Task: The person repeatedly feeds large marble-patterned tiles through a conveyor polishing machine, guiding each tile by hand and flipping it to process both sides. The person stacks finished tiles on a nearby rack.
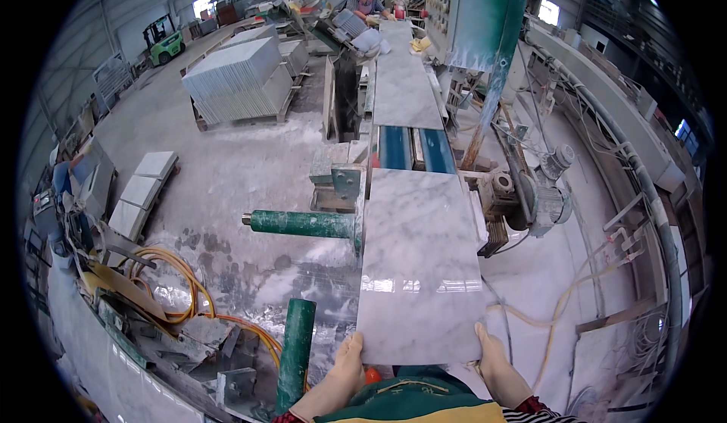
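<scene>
A polished marble slab (422,271), white with grey veins, lies in front of me on the conveyor line. At its near left corner my left hand (350,359) grips the edge, thumb along the side and the other fingers hidden underneath. My right hand (491,353) holds the near right corner the same way. Beyond the far edge of this slab, blue conveyor belts (415,150) show in a gap. Another marble slab (409,86) rests on the line past them.
Green rollers (303,224) jut out on the left, with an upright green post (295,351) nearer me. Motors (549,207) flank the conveyor's right side. Stacked slabs (238,78) stand on a pallet; an orange hose (178,271) coils on the left. A person (367,3) is at the far end.
</scene>
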Demonstrator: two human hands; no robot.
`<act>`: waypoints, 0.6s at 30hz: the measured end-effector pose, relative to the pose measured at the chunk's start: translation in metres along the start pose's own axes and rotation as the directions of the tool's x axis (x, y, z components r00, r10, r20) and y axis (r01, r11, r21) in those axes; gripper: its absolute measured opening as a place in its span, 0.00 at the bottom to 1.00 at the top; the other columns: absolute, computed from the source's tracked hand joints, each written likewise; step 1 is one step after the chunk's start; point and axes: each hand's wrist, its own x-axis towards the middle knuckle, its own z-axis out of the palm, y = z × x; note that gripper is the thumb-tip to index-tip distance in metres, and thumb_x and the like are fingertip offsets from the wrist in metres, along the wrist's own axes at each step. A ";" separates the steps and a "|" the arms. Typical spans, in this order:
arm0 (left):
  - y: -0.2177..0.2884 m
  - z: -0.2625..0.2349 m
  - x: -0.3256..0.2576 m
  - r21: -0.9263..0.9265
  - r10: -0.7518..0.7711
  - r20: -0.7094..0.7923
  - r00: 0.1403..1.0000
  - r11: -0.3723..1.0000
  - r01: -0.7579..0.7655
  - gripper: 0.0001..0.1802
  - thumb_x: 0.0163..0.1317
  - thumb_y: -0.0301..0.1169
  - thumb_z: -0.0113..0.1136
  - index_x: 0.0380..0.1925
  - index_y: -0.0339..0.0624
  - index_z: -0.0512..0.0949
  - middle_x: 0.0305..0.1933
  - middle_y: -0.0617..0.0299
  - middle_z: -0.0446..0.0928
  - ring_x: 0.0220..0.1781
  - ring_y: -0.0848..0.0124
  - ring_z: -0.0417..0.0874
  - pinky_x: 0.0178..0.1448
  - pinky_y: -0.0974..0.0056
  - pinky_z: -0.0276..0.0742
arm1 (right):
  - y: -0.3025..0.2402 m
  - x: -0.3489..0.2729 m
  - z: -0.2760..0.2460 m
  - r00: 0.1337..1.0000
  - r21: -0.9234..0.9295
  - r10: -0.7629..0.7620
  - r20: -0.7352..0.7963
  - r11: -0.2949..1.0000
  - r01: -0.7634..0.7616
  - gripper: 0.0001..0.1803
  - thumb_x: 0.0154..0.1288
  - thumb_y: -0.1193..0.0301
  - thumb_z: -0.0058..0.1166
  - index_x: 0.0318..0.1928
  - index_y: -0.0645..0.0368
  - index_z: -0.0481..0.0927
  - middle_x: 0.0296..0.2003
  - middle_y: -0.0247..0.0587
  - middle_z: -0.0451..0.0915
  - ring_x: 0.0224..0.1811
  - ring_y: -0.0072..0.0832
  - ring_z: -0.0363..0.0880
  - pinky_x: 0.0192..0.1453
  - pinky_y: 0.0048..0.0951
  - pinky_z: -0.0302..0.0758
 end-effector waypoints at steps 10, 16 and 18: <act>0.045 0.043 0.097 0.024 -0.001 -0.138 0.990 1.000 0.004 0.20 0.81 0.45 0.50 0.59 0.43 0.76 0.56 0.58 0.82 0.52 0.64 0.86 0.50 0.57 0.84 | -0.081 0.077 0.050 0.989 -0.062 0.144 0.040 0.988 -0.142 0.37 0.76 0.45 0.55 0.63 0.69 0.79 0.53 0.50 0.85 0.53 0.39 0.85 0.51 0.40 0.82; 0.071 0.071 0.166 0.041 0.009 -0.227 0.974 0.999 0.001 0.20 0.81 0.43 0.51 0.60 0.42 0.76 0.58 0.58 0.82 0.54 0.66 0.85 0.53 0.57 0.84 | -0.118 0.142 0.071 0.994 -0.143 0.103 0.035 0.985 -0.097 0.38 0.77 0.45 0.53 0.63 0.72 0.78 0.51 0.50 0.85 0.48 0.38 0.84 0.48 0.37 0.83; 0.086 0.091 0.170 0.000 0.022 -0.289 0.957 1.000 -0.023 0.18 0.81 0.42 0.52 0.55 0.39 0.80 0.53 0.58 0.85 0.50 0.66 0.87 0.52 0.59 0.86 | -0.134 0.147 0.080 0.991 -0.118 0.121 0.050 0.986 -0.115 0.38 0.76 0.44 0.54 0.60 0.72 0.80 0.48 0.49 0.85 0.43 0.36 0.84 0.43 0.36 0.83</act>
